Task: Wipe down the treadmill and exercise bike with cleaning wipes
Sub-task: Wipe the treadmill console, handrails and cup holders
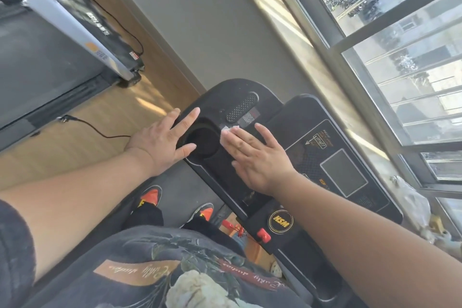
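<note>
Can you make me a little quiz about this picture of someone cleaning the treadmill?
1. True or false: the right hand lies flat with straight fingers on a white wipe on the treadmill console.
2. Where is the left hand?
A. Gripping the red safety key
B. Resting open beside the round cup holder
C. Holding a spray bottle
3. Fill in: the dark display screen sits to the ____ of the right hand in the picture.

Key:
1. True
2. B
3. right
</note>
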